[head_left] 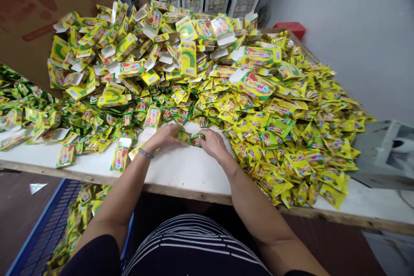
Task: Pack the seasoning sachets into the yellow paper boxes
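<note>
My left hand (pixel 166 136) is over the white table (pixel 190 170), its fingers closed on a small green packet (pixel 183 136). Facing it, my right hand (pixel 210 141) pinches another green packet (pixel 197 139). The two packets are side by side between my hands, at the near edge of a heap of green packets (pixel 139 110). Close to my left wrist lie a yellow box (pixel 120 158) with an open white flap and another box (pixel 152 117). Yellow packets (pixel 274 172) are heaped beside my right forearm.
Many open yellow boxes (pixel 188 58) are piled at the back. A large cardboard box (pixel 48 13) stands at the back left. Below the table's front edge, a blue crate (pixel 42 228) holds more packets. A grey metal object (pixel 375 155) stands at the right.
</note>
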`<move>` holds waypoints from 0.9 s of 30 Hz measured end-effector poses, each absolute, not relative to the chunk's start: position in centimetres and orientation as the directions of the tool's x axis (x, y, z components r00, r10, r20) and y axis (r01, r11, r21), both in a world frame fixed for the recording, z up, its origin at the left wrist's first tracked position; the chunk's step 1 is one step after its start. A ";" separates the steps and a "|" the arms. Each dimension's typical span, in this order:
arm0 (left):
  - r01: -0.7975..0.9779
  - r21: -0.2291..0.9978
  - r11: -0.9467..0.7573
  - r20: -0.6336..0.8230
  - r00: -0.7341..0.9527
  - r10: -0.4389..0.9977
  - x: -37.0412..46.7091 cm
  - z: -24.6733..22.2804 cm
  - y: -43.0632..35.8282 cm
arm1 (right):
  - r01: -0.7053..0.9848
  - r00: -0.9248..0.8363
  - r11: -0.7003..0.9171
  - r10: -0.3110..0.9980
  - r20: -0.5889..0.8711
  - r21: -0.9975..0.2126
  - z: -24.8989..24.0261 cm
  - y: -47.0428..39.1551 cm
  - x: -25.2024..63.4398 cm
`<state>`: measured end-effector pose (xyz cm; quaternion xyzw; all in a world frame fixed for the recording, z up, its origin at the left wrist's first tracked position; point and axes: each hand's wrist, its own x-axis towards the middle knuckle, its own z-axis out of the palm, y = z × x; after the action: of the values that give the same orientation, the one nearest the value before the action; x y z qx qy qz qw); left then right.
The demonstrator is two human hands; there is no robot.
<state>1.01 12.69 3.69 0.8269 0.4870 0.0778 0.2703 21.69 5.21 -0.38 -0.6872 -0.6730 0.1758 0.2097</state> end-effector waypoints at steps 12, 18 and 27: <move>0.981 0.149 -0.126 -0.180 0.152 0.972 2.9 2.5 14.6 | 0.857 -0.127 0.199 0.975 0.180 -0.476 -1.4 6.3 17.4; 0.957 0.240 -0.165 -0.346 0.243 0.906 1.8 2.7 14.1 | 0.846 -0.061 0.112 0.992 0.113 -0.522 -1.6 6.7 17.6; 0.942 0.282 -0.181 -0.194 0.240 0.951 1.8 2.4 12.6 | 0.630 0.129 0.027 0.982 0.139 -0.776 -0.8 6.8 19.7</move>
<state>1.81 12.56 2.39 0.7682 0.6162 0.0126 0.1733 19.75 6.80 -0.85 -0.6552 -0.6150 0.2394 0.3677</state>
